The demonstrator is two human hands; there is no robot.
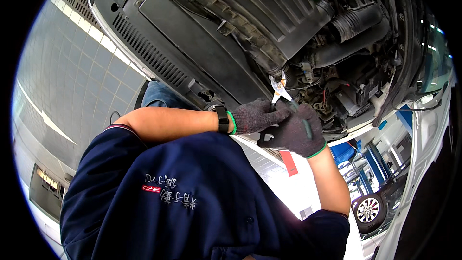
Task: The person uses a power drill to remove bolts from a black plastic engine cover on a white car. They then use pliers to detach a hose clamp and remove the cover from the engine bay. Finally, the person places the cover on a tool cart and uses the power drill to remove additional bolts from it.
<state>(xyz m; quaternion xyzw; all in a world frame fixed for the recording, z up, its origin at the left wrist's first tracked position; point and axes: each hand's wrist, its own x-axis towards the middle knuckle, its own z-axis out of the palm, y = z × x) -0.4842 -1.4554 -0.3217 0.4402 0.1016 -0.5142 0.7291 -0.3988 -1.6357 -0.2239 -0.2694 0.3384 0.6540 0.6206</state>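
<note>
A pair of pliers (278,86) with a silver head and dark green handle grips points up into the engine bay, jaws beside the end of a dark hose below the ribbed black engine part. My right hand (301,130), in a dark knit glove with green trim, is wrapped round one handle. My left hand (255,115), in a matching glove, is closed at the other handle, its fingers meeting the right hand's. The glove hides that handle's lower part. What the jaws touch is too small to make out.
A ribbed black cover (260,5) fills the upper middle, with a corrugated air hose (353,24) to its right. A long slotted black panel (192,43) runs along the bay's left. Beyond the car's right side are blue equipment (375,163) and a wheel (369,210).
</note>
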